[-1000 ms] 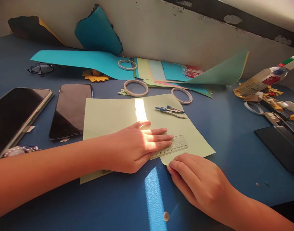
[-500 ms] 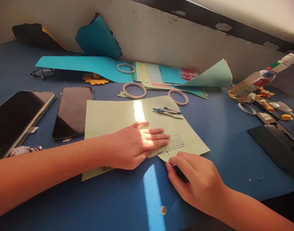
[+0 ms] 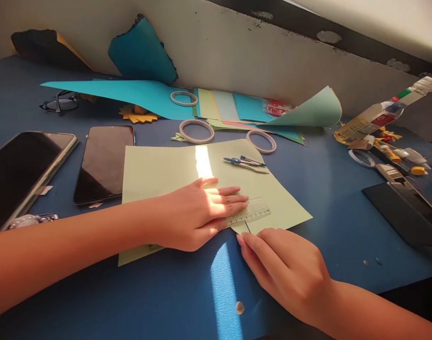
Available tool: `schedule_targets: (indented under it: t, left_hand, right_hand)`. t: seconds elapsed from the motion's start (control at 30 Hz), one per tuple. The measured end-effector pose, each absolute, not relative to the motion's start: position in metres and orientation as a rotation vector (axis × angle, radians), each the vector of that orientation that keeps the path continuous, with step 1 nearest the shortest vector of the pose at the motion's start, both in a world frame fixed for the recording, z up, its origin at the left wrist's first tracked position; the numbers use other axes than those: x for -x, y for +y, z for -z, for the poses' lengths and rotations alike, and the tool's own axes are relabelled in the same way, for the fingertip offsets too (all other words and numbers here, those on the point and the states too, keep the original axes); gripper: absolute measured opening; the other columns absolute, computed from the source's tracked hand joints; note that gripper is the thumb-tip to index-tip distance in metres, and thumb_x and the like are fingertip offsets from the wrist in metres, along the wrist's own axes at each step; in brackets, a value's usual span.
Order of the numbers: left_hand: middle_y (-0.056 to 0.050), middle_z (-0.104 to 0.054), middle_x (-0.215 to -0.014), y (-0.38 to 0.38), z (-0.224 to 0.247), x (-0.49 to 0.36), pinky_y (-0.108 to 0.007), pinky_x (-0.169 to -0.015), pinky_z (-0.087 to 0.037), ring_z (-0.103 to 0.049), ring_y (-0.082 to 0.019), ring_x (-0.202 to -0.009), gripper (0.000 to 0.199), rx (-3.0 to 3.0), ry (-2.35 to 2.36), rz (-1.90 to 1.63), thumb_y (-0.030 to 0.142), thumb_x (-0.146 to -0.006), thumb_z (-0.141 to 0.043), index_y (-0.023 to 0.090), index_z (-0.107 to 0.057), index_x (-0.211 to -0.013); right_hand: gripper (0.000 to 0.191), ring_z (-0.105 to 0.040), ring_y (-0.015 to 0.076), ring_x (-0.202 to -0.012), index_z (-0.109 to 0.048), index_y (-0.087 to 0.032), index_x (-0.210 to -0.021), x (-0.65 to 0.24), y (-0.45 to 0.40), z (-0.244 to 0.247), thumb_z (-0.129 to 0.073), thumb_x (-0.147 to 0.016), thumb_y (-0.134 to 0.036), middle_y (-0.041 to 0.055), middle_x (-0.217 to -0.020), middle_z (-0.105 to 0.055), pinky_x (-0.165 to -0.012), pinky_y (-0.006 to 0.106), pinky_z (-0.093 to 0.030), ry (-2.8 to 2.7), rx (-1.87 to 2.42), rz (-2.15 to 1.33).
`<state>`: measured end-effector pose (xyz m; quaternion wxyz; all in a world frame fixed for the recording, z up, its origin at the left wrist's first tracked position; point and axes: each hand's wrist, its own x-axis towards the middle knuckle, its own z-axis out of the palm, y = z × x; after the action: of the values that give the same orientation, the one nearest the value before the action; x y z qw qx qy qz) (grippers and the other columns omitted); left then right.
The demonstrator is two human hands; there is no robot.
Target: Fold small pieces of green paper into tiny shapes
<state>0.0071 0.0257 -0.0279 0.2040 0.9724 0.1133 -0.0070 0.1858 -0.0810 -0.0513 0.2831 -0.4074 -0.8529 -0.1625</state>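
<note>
A sheet of pale green paper (image 3: 166, 170) lies on the blue table. My left hand (image 3: 190, 212) is spread flat on it, fingers pointing right, pressing down a clear plastic ruler (image 3: 256, 209) whose left part is hidden beneath the fingers. My right hand (image 3: 286, 264) is closed at the paper's near edge, thumb and forefinger pinching it just below the ruler. A short dark line shows on the paper by those fingertips; I cannot tell whether it is a mark or a slit. A blue-and-silver compass (image 3: 244, 164) rests on the sheet beyond the left hand.
Two phones lie at left, the nearer-centre phone (image 3: 105, 165) beside the paper. Tape rolls (image 3: 182, 131) sit behind it, with coloured papers (image 3: 123, 94) along the wall. A leaning bottle (image 3: 375, 118) and a black case (image 3: 400, 212) are at right. Sunlight stripes the table (image 3: 166, 302).
My right hand has shifted slightly left along the paper's edge, and its fingers have drawn closer together. My left hand stays flat on the ruler. The view has moved a little.
</note>
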Motion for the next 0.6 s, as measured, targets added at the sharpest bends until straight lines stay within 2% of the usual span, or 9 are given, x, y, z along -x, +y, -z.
schedule_targets:
  t: [0.13, 0.4, 0.53, 0.6]
  left_hand:
    - [-0.001, -0.027, -0.146, 0.0258, 0.0269, -0.0072, -0.043, -0.110, -0.013, -0.019, -0.017, -0.137, 0.048, -2.694, 0.325, 0.031, 0.017, -0.091, -0.032, 0.017, -0.028, -0.138]
    - [-0.003, -0.029, -0.145, 0.0262, 0.0268, -0.0071, -0.044, -0.110, -0.015, -0.021, -0.019, -0.136, 0.047, -2.677, 0.325, 0.009, 0.018, -0.091, -0.032, 0.018, -0.030, -0.138]
    - [-0.006, -0.029, -0.145, 0.0263, 0.0278, -0.0053, -0.046, -0.110, -0.014, -0.023, -0.023, -0.135, 0.054, -2.650, 0.304, -0.043, 0.029, -0.089, -0.042, 0.018, -0.027, -0.139]
    - [-0.007, -0.030, -0.145, 0.0266, 0.0279, -0.0048, -0.047, -0.110, -0.015, -0.025, -0.024, -0.135, 0.057, -2.635, 0.297, -0.060, 0.027, -0.086, -0.045, 0.017, -0.027, -0.139]
  right_hand:
    - [0.017, -0.034, 0.0118, -0.046, -0.056, -0.014, -0.064, -0.1852, -0.0821, 0.0518, -0.059, -0.078, -0.004, -0.0020, -0.046, -0.043, -0.044, 0.028, -0.027, -2.291, 1.103, 0.470]
    - [0.014, -0.041, 0.0120, -0.046, -0.055, -0.013, -0.067, -0.1852, -0.0829, 0.0519, -0.059, -0.077, -0.003, -0.0004, -0.048, -0.048, -0.045, 0.027, -0.034, -2.276, 1.106, 0.452]
    - [0.018, -0.040, 0.0124, -0.046, -0.055, -0.014, -0.064, -0.1842, -0.0827, 0.0498, -0.056, -0.079, -0.004, -0.0006, -0.047, -0.047, -0.045, 0.028, -0.031, -2.335, 1.118, 0.443]
    - [0.020, -0.040, 0.0124, -0.046, -0.056, -0.014, -0.064, -0.1828, -0.0830, 0.0483, -0.054, -0.081, -0.005, -0.0002, -0.049, -0.048, -0.045, 0.029, -0.030, -2.366, 1.137, 0.467]
